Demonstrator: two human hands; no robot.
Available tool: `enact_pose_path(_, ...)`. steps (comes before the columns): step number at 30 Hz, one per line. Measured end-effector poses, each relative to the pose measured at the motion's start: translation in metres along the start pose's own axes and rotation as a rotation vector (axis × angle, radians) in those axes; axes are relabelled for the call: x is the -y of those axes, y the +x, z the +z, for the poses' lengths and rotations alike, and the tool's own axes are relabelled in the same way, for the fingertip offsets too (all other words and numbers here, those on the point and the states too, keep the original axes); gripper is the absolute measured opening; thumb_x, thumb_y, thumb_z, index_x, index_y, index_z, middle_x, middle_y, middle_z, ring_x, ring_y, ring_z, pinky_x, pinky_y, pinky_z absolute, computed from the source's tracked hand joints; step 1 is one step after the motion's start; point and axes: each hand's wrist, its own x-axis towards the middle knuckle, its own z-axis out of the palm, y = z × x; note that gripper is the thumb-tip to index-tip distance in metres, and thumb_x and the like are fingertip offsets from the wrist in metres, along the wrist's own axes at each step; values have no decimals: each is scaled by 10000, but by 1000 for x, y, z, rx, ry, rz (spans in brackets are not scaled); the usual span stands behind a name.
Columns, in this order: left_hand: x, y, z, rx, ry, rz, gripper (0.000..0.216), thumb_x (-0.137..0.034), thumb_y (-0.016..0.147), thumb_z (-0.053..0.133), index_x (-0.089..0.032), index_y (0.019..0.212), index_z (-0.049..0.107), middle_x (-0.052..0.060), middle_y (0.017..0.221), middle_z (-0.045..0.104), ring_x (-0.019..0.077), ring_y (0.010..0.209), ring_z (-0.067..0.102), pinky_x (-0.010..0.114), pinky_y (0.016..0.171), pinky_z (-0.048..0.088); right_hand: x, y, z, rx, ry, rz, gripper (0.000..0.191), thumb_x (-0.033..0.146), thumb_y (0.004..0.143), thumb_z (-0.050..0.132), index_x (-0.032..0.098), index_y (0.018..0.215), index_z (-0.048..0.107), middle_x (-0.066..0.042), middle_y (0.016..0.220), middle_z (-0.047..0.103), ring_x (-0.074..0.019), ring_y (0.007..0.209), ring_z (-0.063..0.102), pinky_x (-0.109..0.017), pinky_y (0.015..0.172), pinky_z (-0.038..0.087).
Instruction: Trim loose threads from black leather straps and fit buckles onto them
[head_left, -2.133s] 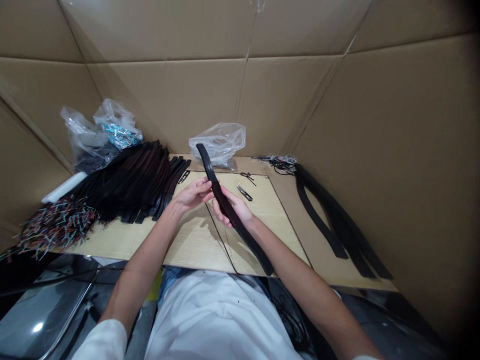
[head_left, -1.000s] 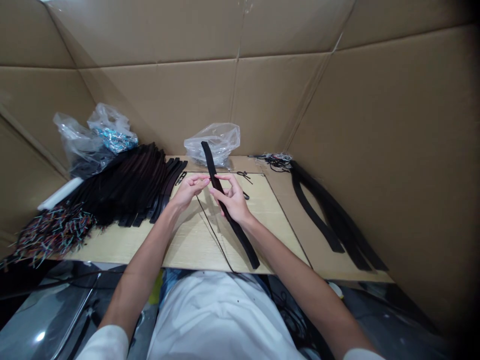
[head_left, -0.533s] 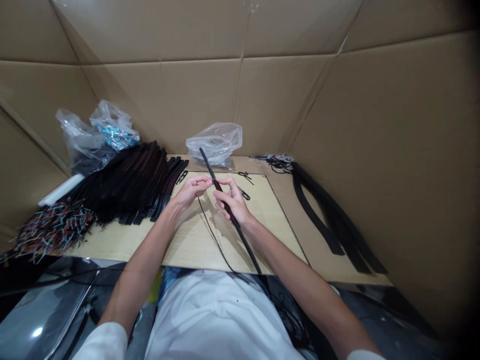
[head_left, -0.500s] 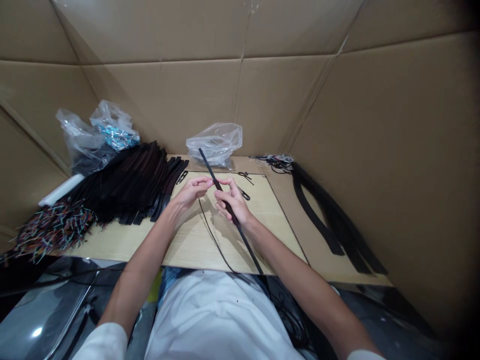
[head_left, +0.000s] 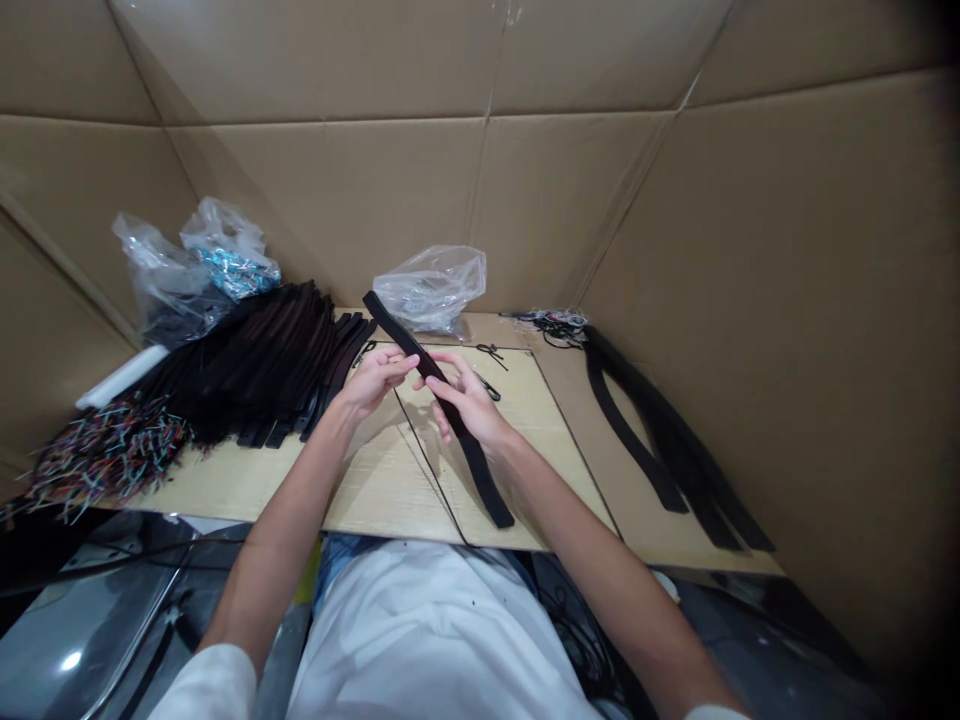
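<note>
I hold a long black strap point(head_left: 480, 470) slantwise above the wooden tabletop point(head_left: 375, 480). Its far end points up-left toward the clear bag and its near end hangs by the table's front edge. My right hand point(head_left: 465, 400) is wrapped round the strap's middle. My left hand point(head_left: 373, 380) pinches the strap just above that, fingertips closed on its edge. A thin dark cord runs from my hands down toward my lap.
A big heap of black straps point(head_left: 262, 360) lies at the left, with colourful wire ends point(head_left: 105, 455) beside it. Two plastic bags point(head_left: 195, 265) stand behind, a clear bag point(head_left: 431, 285) at the back centre. Small snips point(head_left: 487, 388) lie nearby. More straps point(head_left: 660, 440) lie right. Cardboard walls enclose the table.
The strap has turned from edge-on to its flat face and tipped further left at the top. Both hands stay on it, near the same spot.
</note>
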Motion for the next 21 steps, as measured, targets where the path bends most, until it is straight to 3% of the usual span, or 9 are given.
enact_pose_path(2,0,1,-2,32,7,-21,475,-452,716,993,-96,951,783,-98,594,353,38,512,210,267,533,96,-3,1,0,-30,-31,-38,728,477,904,853,328,1456,402,19,1073,791,-121,427,663,-259,369,562)
enact_pose_path(4,1,1,-4,60,4,-38,446,-444,734,980,-104,928,769,-100,598,341,41,511,204,270,533,99,-6,2,0,-52,-65,-61,711,508,923,824,326,1479,419,3,1067,804,-147,451,704,-275,389,589)
enact_pose_path(10,7,3,-9,119,-12,-82,424,-419,759,968,-101,945,759,-100,600,340,44,517,199,253,536,108,-9,2,-3,-134,-57,-67,555,507,907,819,255,1325,553,-8,948,819,-109,353,585,-198,262,379)
enact_pose_path(17,11,2,-5,176,-102,-87,484,-437,795,958,-104,1085,758,-108,624,323,38,509,197,229,522,133,-5,5,-16,8,87,47,533,484,953,741,264,1364,483,-37,983,835,-95,331,513,-190,256,322)
enact_pose_path(21,13,2,2,126,-164,-61,507,-417,749,995,-128,1072,734,-98,656,404,29,505,222,218,506,148,-7,6,-14,16,165,93,495,471,954,736,240,1332,514,-13,888,809,-80,337,456,-179,272,302)
